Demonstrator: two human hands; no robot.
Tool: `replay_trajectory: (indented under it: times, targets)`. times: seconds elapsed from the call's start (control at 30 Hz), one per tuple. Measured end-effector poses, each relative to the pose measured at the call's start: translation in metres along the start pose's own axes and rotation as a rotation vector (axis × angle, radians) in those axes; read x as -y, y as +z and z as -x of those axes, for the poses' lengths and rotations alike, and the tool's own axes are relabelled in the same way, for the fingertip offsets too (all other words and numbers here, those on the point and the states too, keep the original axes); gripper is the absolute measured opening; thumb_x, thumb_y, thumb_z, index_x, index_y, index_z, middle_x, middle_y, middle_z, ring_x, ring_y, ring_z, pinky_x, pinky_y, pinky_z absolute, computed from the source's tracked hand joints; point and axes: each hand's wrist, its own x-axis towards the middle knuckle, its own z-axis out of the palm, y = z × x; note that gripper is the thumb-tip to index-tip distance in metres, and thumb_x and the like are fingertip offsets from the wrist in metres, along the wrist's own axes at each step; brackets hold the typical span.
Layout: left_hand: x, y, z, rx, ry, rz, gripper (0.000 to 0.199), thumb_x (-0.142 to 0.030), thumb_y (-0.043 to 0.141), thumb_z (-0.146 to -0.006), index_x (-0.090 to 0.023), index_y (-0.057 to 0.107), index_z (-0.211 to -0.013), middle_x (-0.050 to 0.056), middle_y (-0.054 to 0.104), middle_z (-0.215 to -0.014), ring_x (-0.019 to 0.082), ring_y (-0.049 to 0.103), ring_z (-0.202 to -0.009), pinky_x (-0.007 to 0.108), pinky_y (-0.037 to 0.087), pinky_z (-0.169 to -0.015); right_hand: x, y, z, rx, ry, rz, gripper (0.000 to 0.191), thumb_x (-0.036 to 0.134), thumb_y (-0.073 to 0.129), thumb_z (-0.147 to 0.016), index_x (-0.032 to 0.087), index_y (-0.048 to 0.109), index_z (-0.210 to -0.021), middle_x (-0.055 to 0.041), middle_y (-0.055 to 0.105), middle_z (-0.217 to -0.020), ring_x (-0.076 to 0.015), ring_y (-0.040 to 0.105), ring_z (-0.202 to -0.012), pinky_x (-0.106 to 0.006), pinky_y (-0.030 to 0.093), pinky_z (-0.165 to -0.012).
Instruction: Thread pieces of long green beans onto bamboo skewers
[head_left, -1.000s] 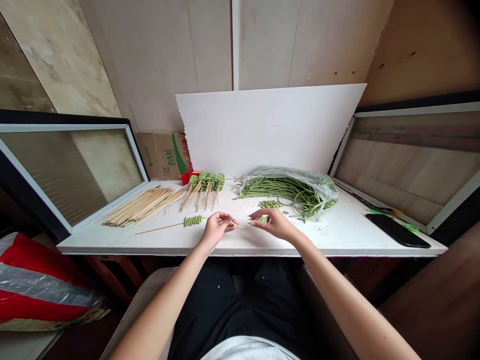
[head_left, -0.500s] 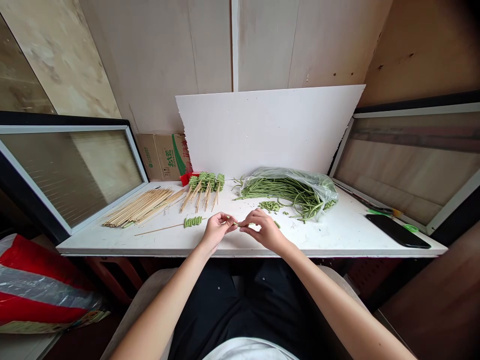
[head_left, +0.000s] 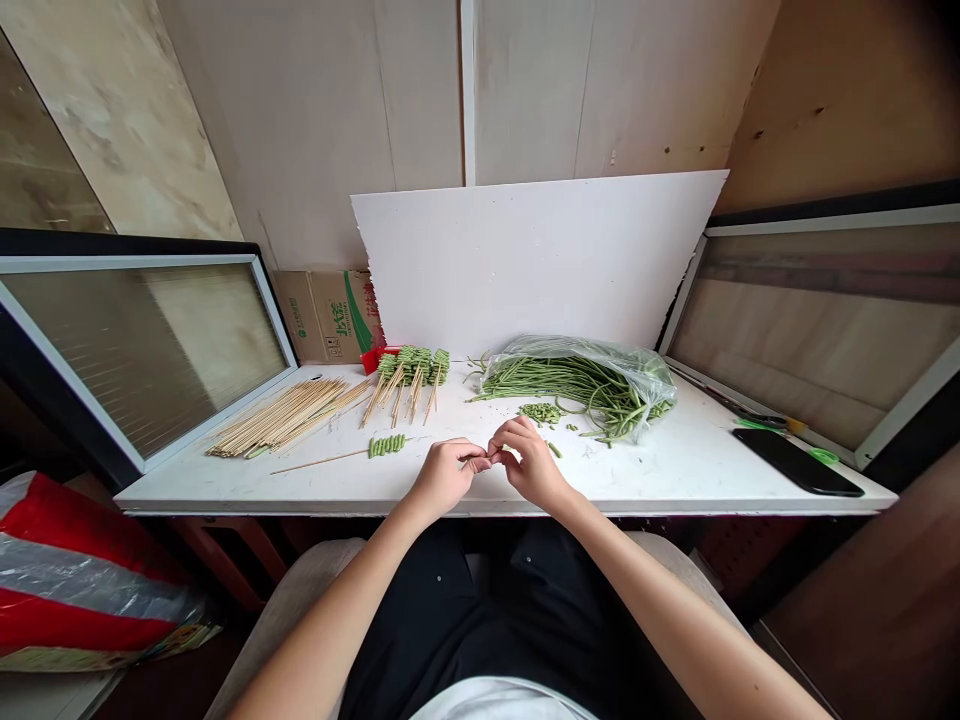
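Close together above the table's front edge, my left hand (head_left: 448, 474) and my right hand (head_left: 529, 464) meet at the fingertips. Both are pinched closed, and whatever lies between their fingers is hidden. Just left of my left hand, one skewer with a row of green bean pieces (head_left: 386, 446) lies on the table. Behind my right hand is a small heap of short bean pieces (head_left: 540, 412), with a few loose ones nearby. Long green beans (head_left: 562, 376) fill a clear plastic bag at the back. Several loaded skewers (head_left: 414, 366) are piled behind my left hand.
Many bare bamboo skewers (head_left: 279, 418) lie at the left of the white table (head_left: 637, 485). A black phone (head_left: 796, 462) rests at the right, near scissors and a green ring. A cardboard box (head_left: 326, 315) stands at the back left.
My left hand has turned and moved slightly right and down. The fingertips of both hands are closer together, and the green piece seen between them before is now hidden.
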Motion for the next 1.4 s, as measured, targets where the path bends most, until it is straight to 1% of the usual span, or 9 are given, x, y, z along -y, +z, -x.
replay_trajectory:
  times: [0.17,0.3,0.4,0.53,0.73,0.9,1.03,1.23,1.4]
  targets:
    - [-0.002,-0.003,0.0,0.014,-0.016,0.062,0.019,-0.025,0.069,-0.087,-0.021,0.078,-0.072,0.008,0.076,-0.076,0.023,0.068,-0.074,0.035,0.053,-0.076,0.001,0.013,0.003,-0.069,0.185,-0.246,0.014,0.026,0.067,-0.094,0.023,0.07,-0.08,-0.0055,0.067,-0.082,-0.0239,0.058,-0.088,-0.036,0.047,-0.077]
    - [-0.002,-0.003,-0.001,0.052,-0.043,0.189,0.025,-0.034,0.069,-0.089,-0.02,0.076,-0.069,0.007,0.074,-0.072,0.023,0.069,-0.073,0.036,0.055,-0.079,0.0,0.021,0.006,-0.075,0.34,-0.528,0.029,0.049,0.071,-0.092,0.023,0.067,-0.08,-0.0041,0.067,-0.082,-0.0203,0.063,-0.074,-0.035,0.053,-0.072]
    - [-0.001,0.001,-0.002,0.052,-0.109,0.33,0.033,-0.047,0.073,-0.089,-0.018,0.077,-0.074,0.008,0.077,-0.074,0.025,0.073,-0.078,0.039,0.057,-0.086,-0.004,0.021,0.005,-0.102,0.435,-0.616,0.033,0.055,0.075,-0.088,0.022,0.07,-0.085,-0.0045,0.071,-0.084,-0.0205,0.067,-0.072,-0.035,0.056,-0.071]
    - [0.006,0.004,-0.004,0.004,-0.269,0.555,0.046,-0.061,0.075,-0.086,-0.015,0.074,-0.091,0.011,0.08,-0.081,0.028,0.078,-0.081,0.044,0.057,-0.094,-0.023,0.006,0.0,-0.194,0.468,-0.44,0.034,0.055,0.079,-0.083,0.022,0.079,-0.087,-0.0091,0.079,-0.092,-0.0263,0.072,-0.088,-0.037,0.058,-0.078]
    - [0.024,0.0,-0.004,-0.047,-0.373,0.735,0.05,-0.063,0.077,-0.085,-0.016,0.064,-0.097,0.013,0.081,-0.09,0.028,0.08,-0.091,0.046,0.054,-0.102,-0.08,-0.04,0.005,-0.131,0.514,0.175,0.025,0.038,0.067,-0.091,0.02,0.084,-0.097,-0.0119,0.081,-0.099,-0.0286,0.074,-0.091,-0.041,0.056,-0.086]
    - [0.037,0.0,-0.004,-0.073,-0.397,0.671,0.051,-0.063,0.079,-0.082,-0.015,0.068,-0.094,0.013,0.079,-0.098,0.024,0.077,-0.09,0.036,0.057,-0.087,-0.128,-0.069,0.008,-0.154,0.731,0.319,0.024,0.033,0.07,-0.088,0.016,0.083,-0.098,-0.0117,0.082,-0.092,-0.028,0.077,-0.088,-0.034,0.056,-0.082]
    - [0.049,-0.005,-0.005,-0.133,-0.384,0.54,0.052,-0.065,0.081,-0.077,-0.014,0.075,-0.09,0.012,0.078,-0.1,0.016,0.07,-0.075,0.028,0.053,-0.069,-0.15,-0.074,-0.005,-0.123,0.833,0.372,0.028,0.034,0.069,-0.088,0.014,0.083,-0.102,-0.0135,0.082,-0.094,-0.0281,0.077,-0.091,-0.032,0.055,-0.078]
    - [0.051,-0.015,-0.006,-0.117,-0.405,0.528,0.053,-0.064,0.085,-0.074,-0.014,0.078,-0.091,0.011,0.078,-0.089,0.017,0.071,-0.07,0.029,0.053,-0.07,-0.16,-0.068,-0.032,-0.017,0.822,0.49,0.03,0.032,0.064,-0.091,0.015,0.083,-0.107,-0.0122,0.081,-0.101,-0.0247,0.075,-0.092,-0.027,0.052,-0.074]
    - [0.042,-0.014,-0.006,-0.106,-0.417,0.55,0.05,-0.057,0.09,-0.071,-0.013,0.076,-0.091,0.011,0.079,-0.083,0.023,0.077,-0.075,0.029,0.052,-0.071,-0.159,-0.07,-0.038,0.028,0.858,0.58,0.023,0.028,0.066,-0.089,0.014,0.084,-0.093,-0.0151,0.079,-0.087,-0.0289,0.072,-0.095,-0.031,0.052,-0.078]
